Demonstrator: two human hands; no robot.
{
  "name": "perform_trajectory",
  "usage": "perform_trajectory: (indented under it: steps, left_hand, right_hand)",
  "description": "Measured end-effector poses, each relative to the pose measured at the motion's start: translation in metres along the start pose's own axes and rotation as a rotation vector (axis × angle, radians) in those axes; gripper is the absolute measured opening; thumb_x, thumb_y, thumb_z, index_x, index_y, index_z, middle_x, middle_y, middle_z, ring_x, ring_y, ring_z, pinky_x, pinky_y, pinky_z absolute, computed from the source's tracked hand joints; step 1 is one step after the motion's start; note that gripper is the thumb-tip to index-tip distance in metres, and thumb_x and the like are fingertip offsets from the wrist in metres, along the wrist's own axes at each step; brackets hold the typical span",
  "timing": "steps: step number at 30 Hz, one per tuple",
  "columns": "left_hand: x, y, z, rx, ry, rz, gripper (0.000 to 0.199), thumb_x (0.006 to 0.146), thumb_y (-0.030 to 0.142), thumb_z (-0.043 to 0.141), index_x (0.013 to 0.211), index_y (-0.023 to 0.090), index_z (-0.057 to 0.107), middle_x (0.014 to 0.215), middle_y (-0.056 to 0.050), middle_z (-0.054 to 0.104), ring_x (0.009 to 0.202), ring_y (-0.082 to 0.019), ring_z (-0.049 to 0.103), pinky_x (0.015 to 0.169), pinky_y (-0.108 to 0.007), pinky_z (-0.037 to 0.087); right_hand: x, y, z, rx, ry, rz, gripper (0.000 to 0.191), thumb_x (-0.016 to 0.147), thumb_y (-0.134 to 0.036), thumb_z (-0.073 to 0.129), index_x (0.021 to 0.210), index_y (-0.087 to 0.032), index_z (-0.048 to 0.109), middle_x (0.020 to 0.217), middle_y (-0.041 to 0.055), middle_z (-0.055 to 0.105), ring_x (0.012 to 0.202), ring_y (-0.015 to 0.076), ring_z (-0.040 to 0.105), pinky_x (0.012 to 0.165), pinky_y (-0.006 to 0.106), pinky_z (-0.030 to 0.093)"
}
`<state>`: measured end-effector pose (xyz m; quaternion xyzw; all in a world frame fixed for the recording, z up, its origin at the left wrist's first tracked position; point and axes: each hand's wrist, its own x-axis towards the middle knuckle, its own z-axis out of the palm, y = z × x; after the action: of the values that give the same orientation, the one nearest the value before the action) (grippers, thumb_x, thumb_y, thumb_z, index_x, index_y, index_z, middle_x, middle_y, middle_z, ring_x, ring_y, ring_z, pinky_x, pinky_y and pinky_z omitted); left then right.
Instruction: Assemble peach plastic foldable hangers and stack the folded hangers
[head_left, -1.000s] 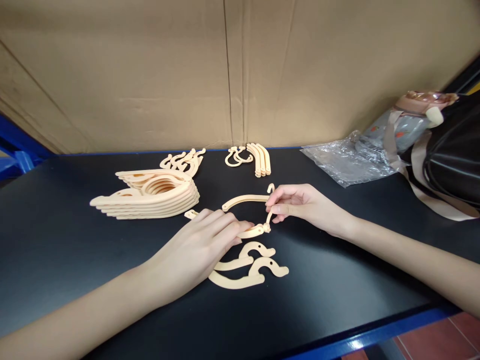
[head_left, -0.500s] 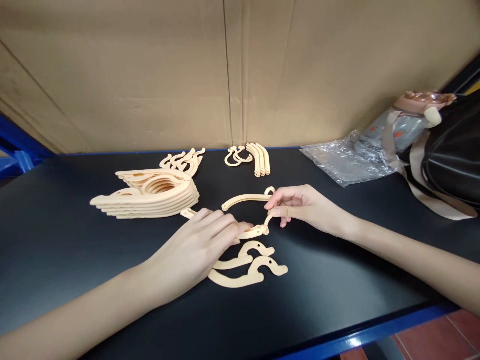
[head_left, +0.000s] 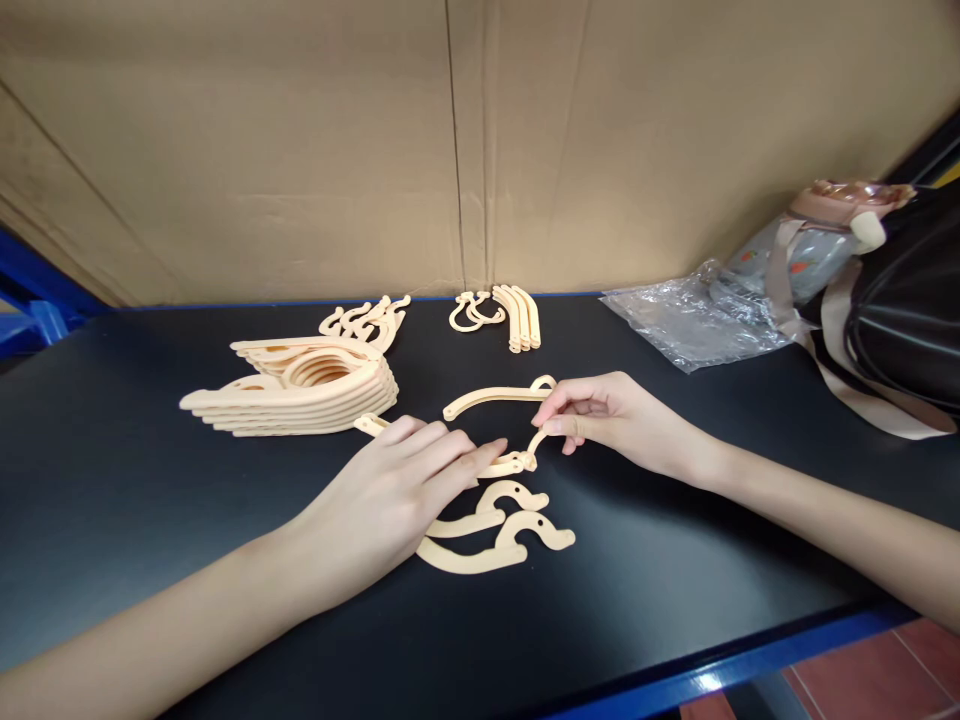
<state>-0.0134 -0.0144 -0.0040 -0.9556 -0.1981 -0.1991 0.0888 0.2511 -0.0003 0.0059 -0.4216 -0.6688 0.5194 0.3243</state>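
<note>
My left hand (head_left: pixel 405 485) is closed over a cream plastic hanger arm (head_left: pixel 367 424). One end of it sticks out beyond the knuckles, and its middle is hidden under the fingers. My right hand (head_left: pixel 619 425) pinches a small curved hanger hook (head_left: pixel 538 442), whose lower end meets the arm's right end. Whether the two are joined I cannot tell. Just behind lies another curved hanger arm (head_left: pixel 487 397), with a small loop at its right end by my right fingers. In front, two flat cream curved pieces with hooked ends (head_left: pixel 472 560) lie partly beneath my left hand.
A stack of cream hanger pieces (head_left: pixel 300 415) stands at left. Farther back are loose hooked pieces (head_left: pixel 367 322), a few hooks (head_left: pixel 472 312) and a bundle of arms (head_left: pixel 517 318). At right lie a clear plastic bag (head_left: pixel 690 320), a strapped bottle (head_left: pixel 799 255) and a black bag (head_left: pixel 911 290).
The hanger arm under my left hand has shifted slightly left, its far end showing a little more. My right hand has barely moved and keeps its pinch on the hook.
</note>
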Motion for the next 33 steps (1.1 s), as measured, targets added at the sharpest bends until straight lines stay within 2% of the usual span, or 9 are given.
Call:
perform_trajectory:
  steps: [10,15,22,33]
  left_hand:
    - [-0.001,0.0,0.002,0.084,-0.018,0.024,0.047,0.09,-0.005,0.034,0.134,0.008,0.045,0.094,-0.005,0.065,0.082,-0.019,0.053,0.071,-0.032,0.038]
    - [0.0,0.001,0.001,0.111,-0.029,0.015,0.044,0.094,-0.002,0.031,0.135,0.009,0.044,0.092,-0.005,0.066,0.082,-0.019,0.054,0.072,-0.032,0.038]
    - [-0.001,0.001,0.002,0.112,-0.028,-0.008,0.049,0.088,-0.003,0.036,0.134,0.01,0.047,0.093,-0.005,0.066,0.082,-0.018,0.057,0.07,-0.031,0.039]
    - [0.005,0.003,-0.004,0.131,-0.012,-0.028,0.043,0.088,-0.004,0.037,0.126,0.006,0.056,0.089,-0.007,0.068,0.079,-0.018,0.059,0.067,-0.03,0.04]
  right_hand:
    - [-0.003,0.004,0.001,-0.041,0.0,-0.041,0.019,0.085,-0.038,0.068,0.088,-0.019,0.072,0.087,0.0017,0.069,0.08,0.0145,0.067,0.066,0.026,0.056]
    - [-0.004,0.007,0.002,-0.058,0.01,-0.062,0.022,0.086,-0.04,0.067,0.09,-0.02,0.072,0.087,0.0019,0.069,0.08,0.0151,0.067,0.067,0.027,0.057]
    - [-0.003,0.01,0.004,-0.086,0.035,-0.085,0.023,0.087,-0.041,0.065,0.093,-0.021,0.072,0.088,0.0022,0.069,0.079,0.0152,0.066,0.065,0.027,0.057]
    - [-0.005,0.01,0.007,-0.156,0.049,-0.111,0.023,0.088,-0.042,0.062,0.096,-0.023,0.073,0.094,0.0034,0.067,0.079,0.0154,0.063,0.065,0.027,0.056]
